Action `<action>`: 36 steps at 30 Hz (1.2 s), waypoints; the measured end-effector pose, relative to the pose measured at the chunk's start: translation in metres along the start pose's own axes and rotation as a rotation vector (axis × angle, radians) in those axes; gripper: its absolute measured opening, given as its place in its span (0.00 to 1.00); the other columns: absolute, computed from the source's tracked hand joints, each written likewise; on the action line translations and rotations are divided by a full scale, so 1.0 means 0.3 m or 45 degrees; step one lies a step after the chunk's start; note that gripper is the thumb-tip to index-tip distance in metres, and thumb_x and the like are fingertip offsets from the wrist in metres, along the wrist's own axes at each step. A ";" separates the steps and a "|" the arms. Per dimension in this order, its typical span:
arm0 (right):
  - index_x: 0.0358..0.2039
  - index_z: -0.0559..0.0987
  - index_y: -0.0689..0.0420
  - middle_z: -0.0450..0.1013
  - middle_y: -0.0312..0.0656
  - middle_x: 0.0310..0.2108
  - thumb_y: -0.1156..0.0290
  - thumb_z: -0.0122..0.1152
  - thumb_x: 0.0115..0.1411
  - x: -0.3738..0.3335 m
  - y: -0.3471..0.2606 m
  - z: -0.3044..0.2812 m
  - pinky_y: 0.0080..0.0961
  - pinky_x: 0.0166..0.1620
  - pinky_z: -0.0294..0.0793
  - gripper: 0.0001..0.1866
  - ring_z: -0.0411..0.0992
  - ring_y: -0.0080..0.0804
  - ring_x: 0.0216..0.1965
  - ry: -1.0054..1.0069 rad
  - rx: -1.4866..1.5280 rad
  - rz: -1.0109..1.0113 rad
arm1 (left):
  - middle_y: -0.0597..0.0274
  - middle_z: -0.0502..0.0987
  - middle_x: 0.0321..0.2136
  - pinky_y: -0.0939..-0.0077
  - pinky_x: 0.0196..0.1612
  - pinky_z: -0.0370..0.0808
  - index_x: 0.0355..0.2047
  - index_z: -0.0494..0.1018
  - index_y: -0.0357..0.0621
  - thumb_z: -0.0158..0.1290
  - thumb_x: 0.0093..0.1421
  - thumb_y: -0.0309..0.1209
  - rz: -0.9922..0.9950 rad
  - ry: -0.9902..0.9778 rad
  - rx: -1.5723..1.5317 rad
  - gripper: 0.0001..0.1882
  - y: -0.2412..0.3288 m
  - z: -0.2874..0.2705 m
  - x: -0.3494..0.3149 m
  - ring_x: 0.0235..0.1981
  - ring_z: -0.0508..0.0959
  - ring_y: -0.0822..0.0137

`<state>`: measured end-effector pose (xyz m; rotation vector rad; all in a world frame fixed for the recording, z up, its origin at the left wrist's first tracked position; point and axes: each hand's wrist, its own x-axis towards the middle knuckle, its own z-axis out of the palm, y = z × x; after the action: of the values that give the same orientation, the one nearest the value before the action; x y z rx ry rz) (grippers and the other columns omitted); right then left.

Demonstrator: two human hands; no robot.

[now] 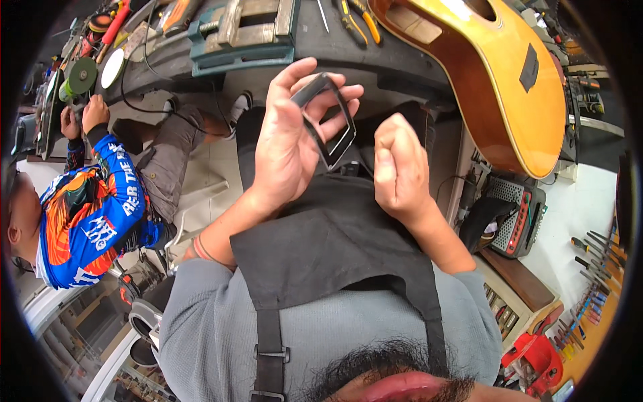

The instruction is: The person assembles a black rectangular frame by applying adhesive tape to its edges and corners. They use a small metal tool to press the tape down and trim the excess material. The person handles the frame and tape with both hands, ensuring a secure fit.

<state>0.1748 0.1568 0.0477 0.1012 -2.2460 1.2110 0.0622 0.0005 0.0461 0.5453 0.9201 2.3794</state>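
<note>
My left hand (289,144) is raised over my lap, palm up, gripping a thin black rectangular frame (309,90) with an open middle. The frame stands tilted, and several of my fingers show through its opening. To its right, my right hand (402,164) is closed in a fist, apart from the frame. Whatever the fist holds, if anything, is hidden. A black apron (321,248) covers my front below both hands.
Ahead on the dark workbench (311,57) sit a green vise (244,53) and yellow-black pliers (351,23). An acoustic guitar body (499,74) overhangs at right, above an amplifier (512,218). Close at left, a co-worker (94,208) has both hands near a green disc (82,75).
</note>
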 end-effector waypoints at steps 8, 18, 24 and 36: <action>0.63 0.74 0.53 0.71 0.48 0.58 0.75 0.70 0.62 0.017 0.139 -0.025 0.59 0.78 0.52 0.28 0.66 0.51 0.71 -0.301 -0.650 0.084 | 0.46 0.71 0.66 0.44 0.75 0.67 0.73 0.60 0.40 0.49 0.78 0.44 0.049 -0.015 -0.008 0.30 0.092 -0.016 0.034 0.71 0.70 0.41; 0.50 0.77 0.61 0.80 0.36 0.39 0.66 0.59 0.78 0.006 0.035 0.021 0.21 0.48 0.77 0.11 0.76 0.19 0.39 -0.289 0.994 0.777 | 0.51 0.80 0.53 0.59 0.61 0.83 0.63 0.72 0.36 0.52 0.76 0.25 -0.156 0.209 0.104 0.17 -0.008 0.012 0.023 0.56 0.83 0.56; 0.42 0.80 0.59 0.77 0.30 0.28 0.66 0.65 0.74 0.022 0.025 -0.082 0.21 0.29 0.70 0.09 0.71 0.15 0.26 -0.186 0.608 0.953 | 0.64 0.84 0.32 0.82 0.35 0.76 0.52 0.82 0.38 0.60 0.73 0.32 -0.466 0.042 0.521 0.13 0.015 -0.049 0.038 0.30 0.81 0.77; 0.40 0.80 0.58 0.72 0.24 0.31 0.66 0.63 0.76 0.075 0.099 -0.153 0.13 0.36 0.65 0.09 0.66 0.09 0.32 0.004 0.700 0.752 | 0.49 0.88 0.38 0.79 0.33 0.80 0.51 0.79 0.34 0.55 0.77 0.32 -0.646 -0.232 0.484 0.13 0.068 -0.037 0.035 0.27 0.84 0.73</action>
<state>0.1672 0.2148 0.0566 -0.3791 -1.9305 2.1128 0.0416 -0.0115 0.0548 0.5757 1.2619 1.6858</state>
